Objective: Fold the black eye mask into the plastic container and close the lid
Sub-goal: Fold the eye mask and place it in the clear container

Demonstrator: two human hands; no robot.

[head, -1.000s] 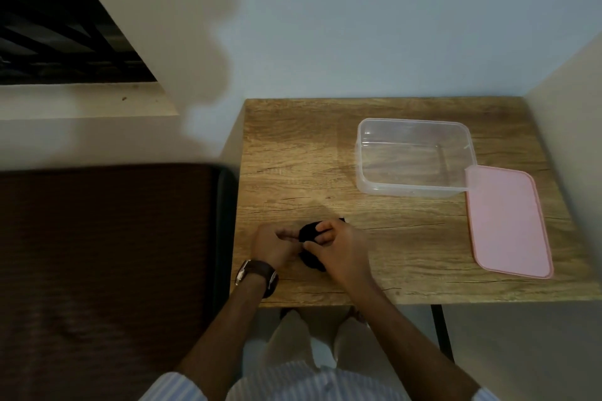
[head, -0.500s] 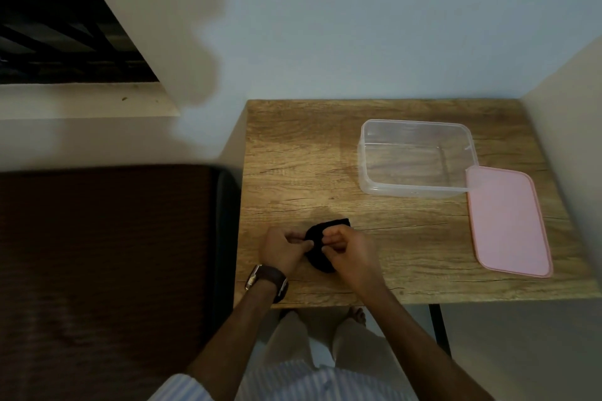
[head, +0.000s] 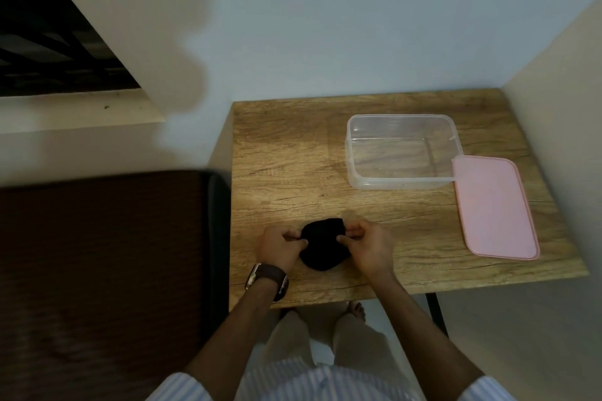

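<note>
The black eye mask lies bunched into a small rounded bundle near the front of the wooden table. My left hand pinches its left edge and my right hand pinches its right edge. The clear plastic container stands open and empty at the back right of the table. Its pink lid lies flat beside it on the right, one corner touching the container.
A dark brown bed or mattress fills the left, right against the table's left edge. Walls close in behind the table and on its right. A black table leg shows below the front edge.
My hands have drawn slightly apart, uncovering more of the black bundle between them. The container and lid have not moved on the table.
</note>
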